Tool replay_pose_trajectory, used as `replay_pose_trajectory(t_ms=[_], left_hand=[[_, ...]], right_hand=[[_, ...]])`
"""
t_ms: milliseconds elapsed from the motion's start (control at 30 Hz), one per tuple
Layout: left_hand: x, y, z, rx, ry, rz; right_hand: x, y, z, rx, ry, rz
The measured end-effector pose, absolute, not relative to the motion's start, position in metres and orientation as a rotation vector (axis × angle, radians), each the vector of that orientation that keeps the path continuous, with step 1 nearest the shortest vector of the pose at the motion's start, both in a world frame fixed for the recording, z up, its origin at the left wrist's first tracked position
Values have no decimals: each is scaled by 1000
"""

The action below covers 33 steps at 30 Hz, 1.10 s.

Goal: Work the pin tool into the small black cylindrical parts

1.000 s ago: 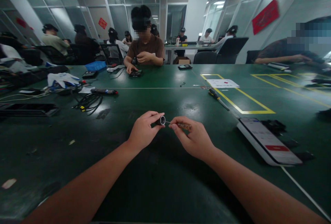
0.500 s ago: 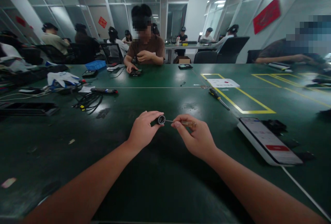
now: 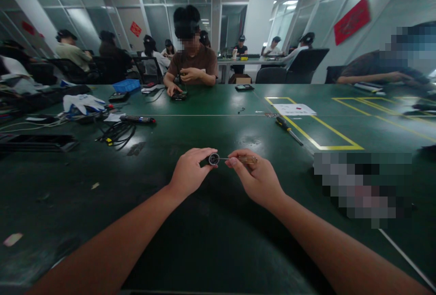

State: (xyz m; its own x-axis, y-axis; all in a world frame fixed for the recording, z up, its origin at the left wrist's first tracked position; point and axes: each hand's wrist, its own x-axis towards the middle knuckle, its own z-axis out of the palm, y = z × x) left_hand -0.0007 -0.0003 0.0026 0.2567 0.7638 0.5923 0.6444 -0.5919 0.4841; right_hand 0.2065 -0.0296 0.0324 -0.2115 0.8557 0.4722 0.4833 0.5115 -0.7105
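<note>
Between the thumb and fingers of my left hand (image 3: 189,171) is a small black cylindrical part (image 3: 213,159) with a silvery ring at its open end. That end faces me and slightly right. My right hand (image 3: 257,177) is closed around the amber, see-through handle of a screwdriver (image 3: 248,159). Its thin metal shaft points left and meets the ring's right side; whether the tip is inside or only touching, I cannot tell. Both hands are above the green table (image 3: 204,249).
A second screwdriver (image 3: 289,130) lies beyond my right hand, near a white paper (image 3: 293,109) and yellow tape. Black cables (image 3: 117,135), a pen-like tool (image 3: 138,120) and white gloves (image 3: 83,104) lie at left. Across the table sits a person (image 3: 192,61) handling a dark device.
The cylindrical part has turned slightly so its open end faces me more. Both hands have barely moved. The screwdriver stays against the ring.
</note>
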Motion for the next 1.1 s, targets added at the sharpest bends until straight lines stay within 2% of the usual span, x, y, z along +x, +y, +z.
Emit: replay_pose_trajectory(t_ms=[67, 200, 267, 533, 800, 933, 1100], left_hand=[[-1, 0, 2, 2377, 1331, 1237], [-1, -1, 4, 2367, 1345, 1226], [-1, -1, 5, 2361, 1365, 1228], [-1, -1, 3, 2334, 1363, 1269], [0, -3, 6, 2363, 1366, 1260], [0, -2, 5, 2330, 1385, 1264], [-2, -1, 4, 2305, 1414, 1296]], right_hand=[[206, -26, 31, -1123, -1774, 628], [204, -16, 27, -985, -1387, 1096], [205, -14, 27, -926, -1258, 1189], [207, -27, 29, -1068, -1686, 685], [206, -32, 31, -1031, -1869, 459], [205, -31, 28, -1032, -1823, 557], [201, -20, 22, -975, -1434, 1038]])
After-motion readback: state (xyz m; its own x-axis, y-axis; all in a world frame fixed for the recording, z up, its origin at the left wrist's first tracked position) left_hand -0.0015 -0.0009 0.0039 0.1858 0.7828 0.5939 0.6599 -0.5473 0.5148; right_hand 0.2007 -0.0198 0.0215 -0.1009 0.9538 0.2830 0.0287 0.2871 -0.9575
